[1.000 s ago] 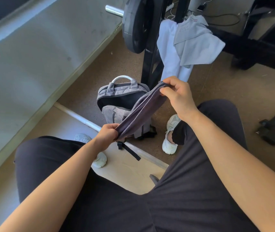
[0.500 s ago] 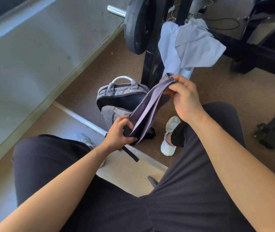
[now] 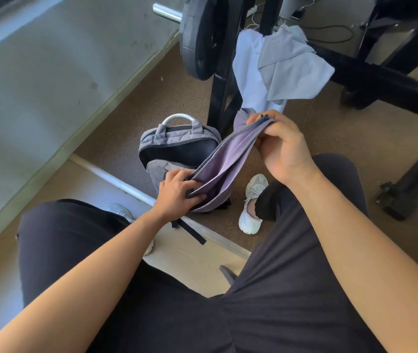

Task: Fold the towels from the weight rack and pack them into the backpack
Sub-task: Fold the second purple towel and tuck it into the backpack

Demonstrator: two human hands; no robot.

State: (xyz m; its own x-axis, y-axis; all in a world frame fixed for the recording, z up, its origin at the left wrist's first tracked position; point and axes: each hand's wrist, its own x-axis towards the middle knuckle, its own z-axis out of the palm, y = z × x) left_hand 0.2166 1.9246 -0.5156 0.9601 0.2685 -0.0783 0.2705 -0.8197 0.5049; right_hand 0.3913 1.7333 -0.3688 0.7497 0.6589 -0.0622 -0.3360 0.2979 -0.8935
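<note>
Head view, left hand (image 3: 177, 192) and right hand (image 3: 281, 149) pinching purple towel (image 3: 225, 161), backpack (image 3: 177, 138) partly hidden behind it

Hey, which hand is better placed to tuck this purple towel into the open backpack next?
Probably the left hand. It grips the lower end of the purple towel right beside the open backpack, while the right hand pinches the upper end, farther from the opening.
</note>
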